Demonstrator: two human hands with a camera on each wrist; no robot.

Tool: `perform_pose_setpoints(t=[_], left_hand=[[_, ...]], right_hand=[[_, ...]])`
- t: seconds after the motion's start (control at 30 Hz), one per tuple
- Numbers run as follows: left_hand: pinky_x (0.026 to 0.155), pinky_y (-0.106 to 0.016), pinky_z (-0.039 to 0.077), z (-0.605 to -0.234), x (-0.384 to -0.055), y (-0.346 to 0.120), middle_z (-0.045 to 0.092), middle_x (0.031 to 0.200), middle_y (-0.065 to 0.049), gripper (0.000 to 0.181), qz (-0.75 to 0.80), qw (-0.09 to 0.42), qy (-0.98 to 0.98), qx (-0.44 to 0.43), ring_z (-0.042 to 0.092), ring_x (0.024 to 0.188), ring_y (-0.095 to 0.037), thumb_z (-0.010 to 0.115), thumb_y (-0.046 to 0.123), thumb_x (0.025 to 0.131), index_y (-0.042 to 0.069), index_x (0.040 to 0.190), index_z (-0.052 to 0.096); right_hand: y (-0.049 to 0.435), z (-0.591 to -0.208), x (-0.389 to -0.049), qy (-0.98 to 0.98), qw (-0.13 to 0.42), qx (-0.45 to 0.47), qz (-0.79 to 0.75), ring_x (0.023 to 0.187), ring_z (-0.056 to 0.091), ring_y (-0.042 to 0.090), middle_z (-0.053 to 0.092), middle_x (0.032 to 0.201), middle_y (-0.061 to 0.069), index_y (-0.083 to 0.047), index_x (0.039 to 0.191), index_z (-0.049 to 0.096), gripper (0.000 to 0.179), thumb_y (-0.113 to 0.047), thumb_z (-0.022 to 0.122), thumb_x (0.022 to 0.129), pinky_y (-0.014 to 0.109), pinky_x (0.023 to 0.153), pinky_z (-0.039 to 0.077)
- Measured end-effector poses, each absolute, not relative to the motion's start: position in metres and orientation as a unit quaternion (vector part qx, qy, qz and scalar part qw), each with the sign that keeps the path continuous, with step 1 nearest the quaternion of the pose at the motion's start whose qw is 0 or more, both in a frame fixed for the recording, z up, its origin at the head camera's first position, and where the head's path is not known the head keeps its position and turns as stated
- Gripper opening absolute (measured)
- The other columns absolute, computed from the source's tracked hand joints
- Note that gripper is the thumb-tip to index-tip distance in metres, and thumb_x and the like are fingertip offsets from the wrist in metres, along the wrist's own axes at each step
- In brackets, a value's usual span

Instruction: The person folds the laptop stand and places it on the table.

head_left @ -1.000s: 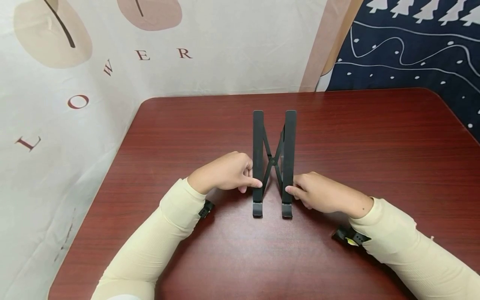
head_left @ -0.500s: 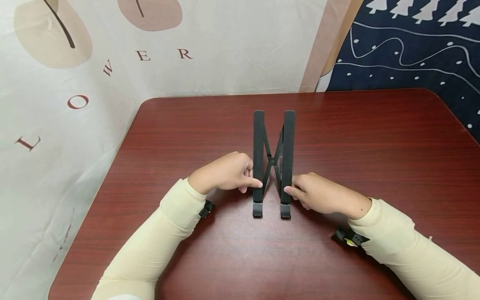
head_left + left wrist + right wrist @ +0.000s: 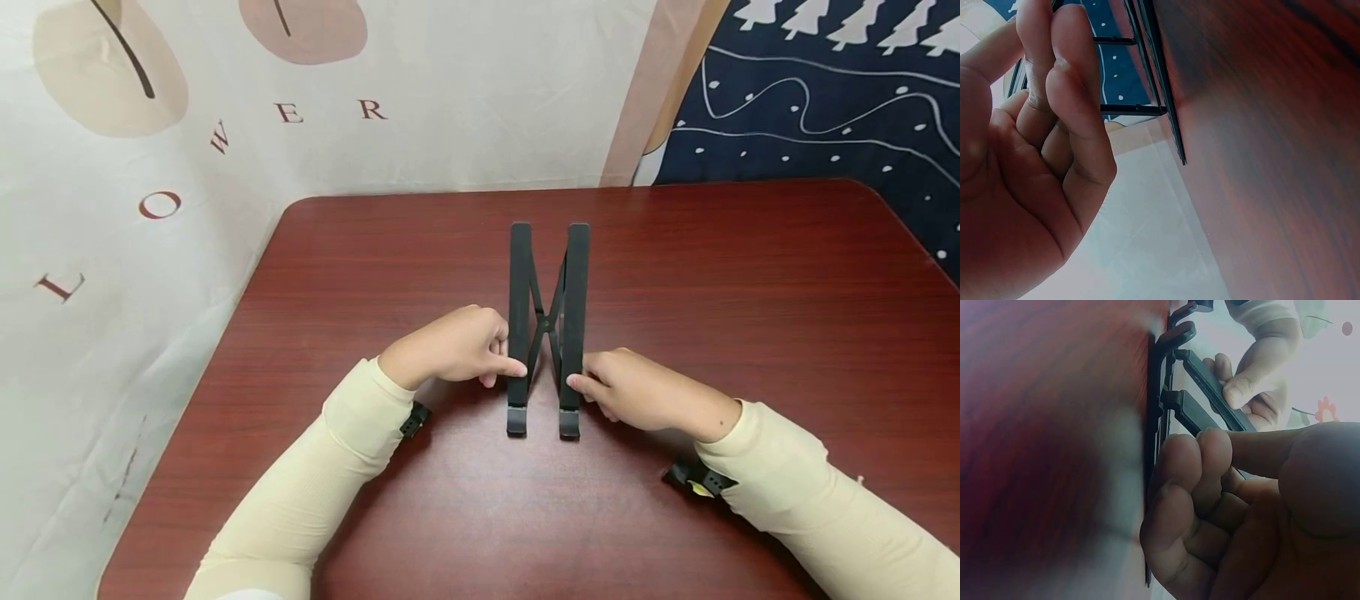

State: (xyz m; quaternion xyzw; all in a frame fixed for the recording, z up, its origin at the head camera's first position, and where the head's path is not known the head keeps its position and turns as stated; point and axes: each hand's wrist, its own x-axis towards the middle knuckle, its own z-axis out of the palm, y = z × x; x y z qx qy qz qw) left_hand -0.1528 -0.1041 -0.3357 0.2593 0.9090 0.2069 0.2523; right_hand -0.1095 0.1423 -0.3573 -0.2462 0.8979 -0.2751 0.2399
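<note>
A black folding laptop stand (image 3: 576, 292) stands on the table, its two long bars close to parallel and joined by an X-shaped brace between them. My left hand (image 3: 457, 343) pinches the left bar near its lower part, thumb on top and fingers curled beneath. On the other side my right hand (image 3: 637, 385) grips the right bar at about the same height, thumb on its upper face. Both bars end in small hooked lips toward me. In the right wrist view, curled fingers (image 3: 1175, 512) hold one bar, and the left hand (image 3: 1260, 384) shows beyond on the other.
The dark red wooden table (image 3: 375, 258) stretches around the stand. A pale cloth with printed letters (image 3: 480, 100) hangs behind and to the left, and a navy cloth with white trees (image 3: 825, 100) hangs at the back right.
The two bars have come slightly closer together. My right hand has shifted a little left with its bar, and my left hand has barely moved.
</note>
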Motion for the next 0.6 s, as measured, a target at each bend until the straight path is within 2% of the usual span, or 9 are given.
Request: perform_pose_setpoints(t=[0.6], left_hand=[[0.059, -0.025, 0.045, -0.3341, -0.1505, -0.1021, 0.07, 0.059, 0.0, 0.035, 0.206, 0.254, 0.908, 0.261, 0.061, 0.058, -0.012, 0.074, 0.042, 0.089, 0.017, 0.066, 0.065]], right_hand=[[0.1396, -0.3557, -0.1086, 0.896, 0.242, -0.252, -0.273, 0.049, 0.05, 0.009, 0.052, 0.054, -0.005, -0.01, 0.076, 0.056, 0.032, -0.023, 0.051, 0.105, 0.026, 0.053, 0.043]])
